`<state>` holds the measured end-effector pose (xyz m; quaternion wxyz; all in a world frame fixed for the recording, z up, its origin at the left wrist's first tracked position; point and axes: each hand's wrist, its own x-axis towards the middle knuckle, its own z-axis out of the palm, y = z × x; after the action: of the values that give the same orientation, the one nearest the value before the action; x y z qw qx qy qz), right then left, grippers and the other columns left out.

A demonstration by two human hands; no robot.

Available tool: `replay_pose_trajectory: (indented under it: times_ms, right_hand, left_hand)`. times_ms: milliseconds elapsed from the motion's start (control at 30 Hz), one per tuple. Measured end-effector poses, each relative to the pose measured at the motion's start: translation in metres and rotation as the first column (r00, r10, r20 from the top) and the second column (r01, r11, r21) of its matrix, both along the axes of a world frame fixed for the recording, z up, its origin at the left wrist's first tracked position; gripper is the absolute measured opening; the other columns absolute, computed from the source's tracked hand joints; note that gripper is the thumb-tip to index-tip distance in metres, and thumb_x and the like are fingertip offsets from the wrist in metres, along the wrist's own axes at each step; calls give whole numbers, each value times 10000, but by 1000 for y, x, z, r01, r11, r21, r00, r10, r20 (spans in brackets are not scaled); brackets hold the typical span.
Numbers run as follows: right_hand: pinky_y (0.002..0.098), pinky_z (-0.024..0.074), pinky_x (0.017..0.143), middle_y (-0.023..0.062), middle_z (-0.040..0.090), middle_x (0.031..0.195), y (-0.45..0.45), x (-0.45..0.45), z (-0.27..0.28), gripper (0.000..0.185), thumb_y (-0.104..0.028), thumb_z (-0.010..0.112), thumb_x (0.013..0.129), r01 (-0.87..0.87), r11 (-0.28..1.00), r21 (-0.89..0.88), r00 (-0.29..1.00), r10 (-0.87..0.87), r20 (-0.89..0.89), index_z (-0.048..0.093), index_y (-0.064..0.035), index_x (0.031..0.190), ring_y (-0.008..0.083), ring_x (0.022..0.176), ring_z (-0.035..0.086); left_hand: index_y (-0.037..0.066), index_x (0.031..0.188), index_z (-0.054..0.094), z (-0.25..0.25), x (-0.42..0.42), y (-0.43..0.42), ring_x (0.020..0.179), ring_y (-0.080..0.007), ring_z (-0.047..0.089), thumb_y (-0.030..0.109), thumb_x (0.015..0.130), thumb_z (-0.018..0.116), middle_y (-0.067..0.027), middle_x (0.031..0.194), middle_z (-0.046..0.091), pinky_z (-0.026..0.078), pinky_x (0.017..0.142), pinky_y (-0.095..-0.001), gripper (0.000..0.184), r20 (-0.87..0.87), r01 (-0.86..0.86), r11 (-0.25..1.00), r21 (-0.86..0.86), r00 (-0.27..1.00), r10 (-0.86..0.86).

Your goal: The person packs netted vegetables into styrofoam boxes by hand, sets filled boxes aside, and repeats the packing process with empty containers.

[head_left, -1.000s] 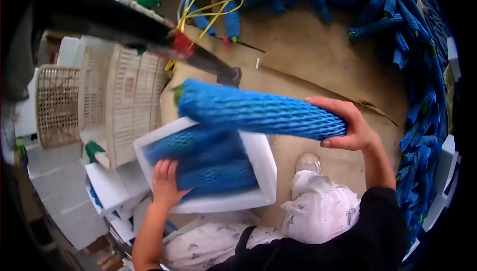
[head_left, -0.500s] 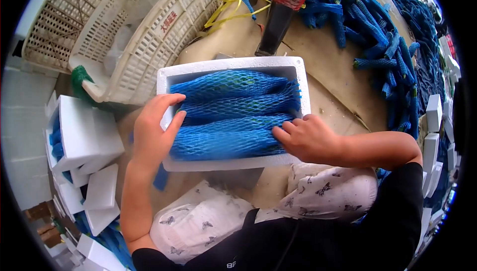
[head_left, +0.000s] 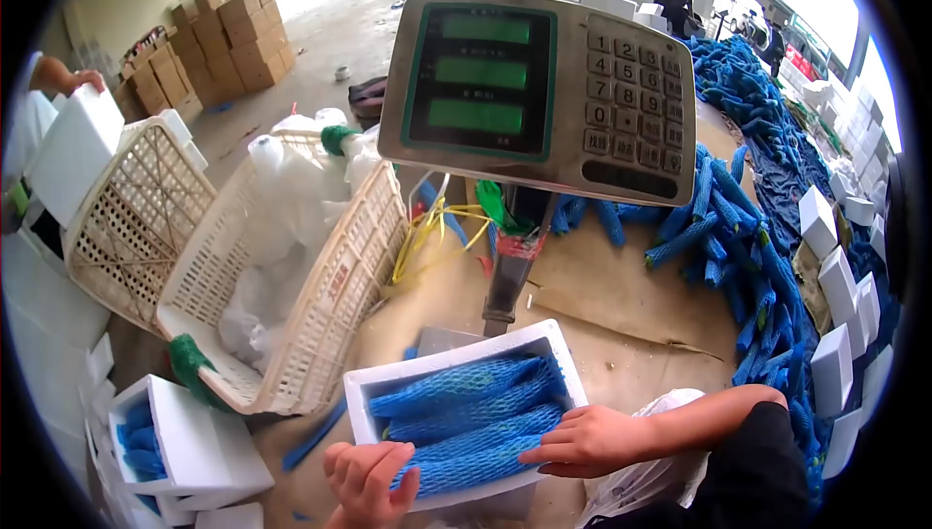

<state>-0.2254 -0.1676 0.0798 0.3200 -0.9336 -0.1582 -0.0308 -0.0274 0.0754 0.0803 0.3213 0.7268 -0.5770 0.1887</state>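
A white foam box (head_left: 361, 411) stands tilted in view on the scale's platform. Inside it, long blue-netted bundles (head_left: 476, 451) lie side by side, green showing through the mesh; what they contain I cannot make out. My left hand (head_left: 369, 480) is at the box's near left corner, by the end of the nearest bundle, fingers bent and thumb apart. My right hand (head_left: 587, 440) rests over that bundle's right end, fingers stretched onto the net. Above the box stands the scale's display head (head_left: 539, 92), with green screens and a keypad.
A cream plastic basket (head_left: 330, 306) holding clear bags stands left of the scale. Another foam box (head_left: 194, 437) with blue-netted pieces is at lower left. Blue-netted bundles (head_left: 723, 228) pile up on the right, beside white foam boxes (head_left: 835, 286). A person's hand (head_left: 85, 80) is at far left.
My view has tipped up, bringing the scale's display and the yard behind into sight. Both hands stay at the box; my right fingers have straightened somewhat over the bundle.
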Motion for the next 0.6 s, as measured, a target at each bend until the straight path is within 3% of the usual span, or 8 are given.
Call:
replay_pose_trajectory:
  times_ms: [100, 200, 233, 300, 367, 433, 500, 600]
  right_hand:
    - [337, 461, 627, 50, 578, 775, -2, -1, -9, 257, -206, 598, 897, -64, 997, 34, 997, 65, -29, 582, -100, 1130, 232, 694, 606]
    - [343, 476, 639, 55, 579, 770, -5, -1, -16, 251, -219, 594, 905, -81, 996, 48, 996, 82, -32, 586, -104, 1128, 239, 707, 614]
    - [344, 481, 646, 57, 577, 766, -6, -1, -17, 249, -220, 589, 909, -84, 994, 66, 996, 86, -27, 587, -103, 1129, 239, 707, 615]
    - [344, 485, 653, 58, 581, 773, -7, 0, -15, 250, -209, 588, 902, -80, 993, 86, 996, 82, -19, 588, -102, 1127, 240, 706, 613]
    - [344, 489, 660, 60, 585, 781, -7, 2, -15, 251, -197, 586, 894, -75, 991, 111, 997, 77, -14, 588, -100, 1125, 240, 706, 612]
    - [347, 494, 674, 68, 593, 833, 1, 4, -17, 279, -179, 586, 866, -99, 995, -21, 995, 98, -12, 588, -86, 1128, 248, 742, 606]
    - [350, 482, 748, 99, 556, 970, 16, 14, -24, 413, -216, 595, 830, -149, 986, -74, 987, 153, 46, 543, -53, 1206, 255, 896, 577]
    - [308, 446, 737, 95, 525, 1003, 47, 34, -44, 624, -246, 600, 766, -217, 949, -229, 945, 263, 194, 447, -69, 1345, 220, 909, 541]
  left_hand:
    - [103, 923, 640, 2, 4, -10, 788, -221, 581, 229, 813, 680, -50, 867, 639, 398, 715, -373, 172, -61, 6, 999, 51, 998, -3]
    - [103, 870, 669, -4, 8, -13, 782, -296, 614, 232, 774, 725, -71, 825, 670, 440, 687, -371, 170, -332, -49, 928, 368, 926, 181]
    - [103, 870, 669, -9, 10, -10, 782, -296, 614, 232, 774, 725, -71, 825, 670, 440, 687, -371, 170, -329, -50, 928, 368, 927, 180]
    - [103, 879, 679, -31, 18, 2, 810, -261, 636, 301, 797, 709, -59, 843, 686, 444, 726, -366, 216, -311, 62, 730, 681, 927, 211]
    - [110, 878, 690, -46, 23, 2, 859, -240, 649, 399, 848, 636, -62, 863, 699, 422, 823, -401, 296, -256, 93, 633, 768, 951, 171]
    - [29, 1007, 635, -47, 20, -3, 902, -279, 636, 415, 910, 525, -157, 981, 676, 379, 904, -433, 413, -277, 215, 371, 903, 953, 124]
    - [22, 1006, 636, -72, 24, 3, 944, -283, 640, 504, 915, 462, -179, 962, 681, 330, 984, -441, 521, -330, 278, 481, 832, 944, 26]
    - [11, 1073, 634, -66, 23, -4, 944, -293, 610, 509, 867, 525, -174, 947, 692, 338, 961, -415, 550, -424, 323, 436, 840, 892, 156]
